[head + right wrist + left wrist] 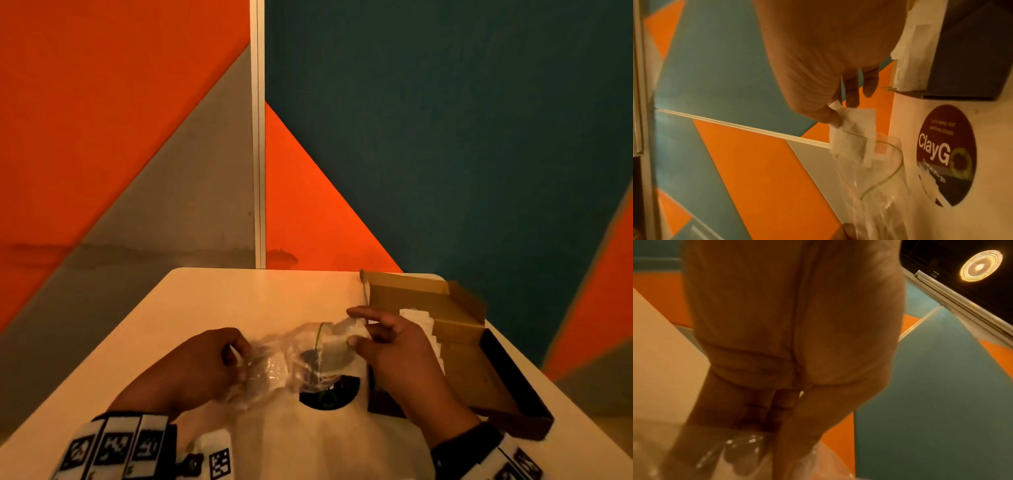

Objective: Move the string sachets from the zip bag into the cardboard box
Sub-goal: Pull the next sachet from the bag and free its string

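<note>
Sachet (853,134) at bag (291,359) mouth, mid-desk (239,301). Left hand (205,363) fingers curled, gripping bag's closed end: keep it pinned. Right hand (394,346) pinches sachet corner: draw clear, then into box (455,322) beside, alongside sachets already inside.

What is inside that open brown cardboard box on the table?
The open brown cardboard box holds a row of white paper sachets standing on edge. The person's right hand covers the nearer part of the row, so a count is impossible, and the box floor is hidden.
</note>
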### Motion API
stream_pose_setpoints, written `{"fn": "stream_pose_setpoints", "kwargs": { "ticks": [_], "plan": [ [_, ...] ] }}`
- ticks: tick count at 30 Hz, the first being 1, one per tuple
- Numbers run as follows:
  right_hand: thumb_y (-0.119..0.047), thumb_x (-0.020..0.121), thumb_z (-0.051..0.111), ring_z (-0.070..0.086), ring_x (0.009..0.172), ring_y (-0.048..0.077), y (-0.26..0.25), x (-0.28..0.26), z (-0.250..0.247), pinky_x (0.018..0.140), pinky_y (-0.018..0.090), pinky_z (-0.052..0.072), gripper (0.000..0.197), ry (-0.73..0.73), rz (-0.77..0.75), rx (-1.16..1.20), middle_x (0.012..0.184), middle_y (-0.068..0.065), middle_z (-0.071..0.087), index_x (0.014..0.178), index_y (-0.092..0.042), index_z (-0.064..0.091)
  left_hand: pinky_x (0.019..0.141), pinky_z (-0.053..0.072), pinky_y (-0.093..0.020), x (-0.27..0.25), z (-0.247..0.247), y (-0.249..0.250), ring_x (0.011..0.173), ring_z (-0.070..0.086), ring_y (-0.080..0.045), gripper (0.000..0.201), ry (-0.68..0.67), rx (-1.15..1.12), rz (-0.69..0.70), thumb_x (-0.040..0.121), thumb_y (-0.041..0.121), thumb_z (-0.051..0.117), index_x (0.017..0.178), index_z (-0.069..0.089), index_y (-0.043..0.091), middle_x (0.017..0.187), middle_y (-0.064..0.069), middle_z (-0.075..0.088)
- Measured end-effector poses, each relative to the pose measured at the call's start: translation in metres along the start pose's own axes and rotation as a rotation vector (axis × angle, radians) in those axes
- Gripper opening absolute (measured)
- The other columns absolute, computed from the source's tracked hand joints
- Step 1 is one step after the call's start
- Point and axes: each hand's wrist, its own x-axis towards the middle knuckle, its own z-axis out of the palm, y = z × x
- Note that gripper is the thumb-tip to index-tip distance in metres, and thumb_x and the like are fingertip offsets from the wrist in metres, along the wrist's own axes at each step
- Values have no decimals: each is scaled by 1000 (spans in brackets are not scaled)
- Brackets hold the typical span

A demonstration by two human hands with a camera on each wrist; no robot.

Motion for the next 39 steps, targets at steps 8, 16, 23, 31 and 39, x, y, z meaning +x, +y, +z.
{"fn": "stream_pose_setpoints", "kwargs": {
  "ticks": [8,16,23,31,39],
  "plan": [
    [-18,83,80,72,97,22,-12,0,-5,94,49,56,47,20,-18,67,101,10,75,109,-53,64,66,50,-23,0,-17,-9,81,63,-9,27,-48,277,-205,82,27,77,101,60,33,103,5,65],
    [-5,92,67,76,83,16,-32,-15,-4,77,32,62,36,-175,-39,151,92,2,79,117,-30,62,76,52,-24,-38,17,88,88,65,4,49,100,-349,283,62,63,71,103,62,38,103,16,68],
    [-7,95,63,76,76,15,-40,-19,-4,65,27,59,22,-225,49,259,94,3,80,113,-19,65,82,60,-38,-27,36,84,85,73,-12,53,79,-425,250,79,18,82,112,53,47,93,3,74],
    [-3,96,60,72,67,14,-36,-11,-9,60,25,54,17,-132,67,234,80,5,78,105,-15,68,79,55,-30,-32,19,84,79,72,-13,43,147,-335,290,79,15,81,109,65,40,86,-3,73],
    [-3,94,64,68,58,16,-36,-10,-9,58,27,54,16,-88,64,290,75,10,74,104,-14,68,73,56,-23,-34,18,86,79,72,-14,32,127,-289,290,76,13,83,92,76,39,91,12,72]
  ]
}}
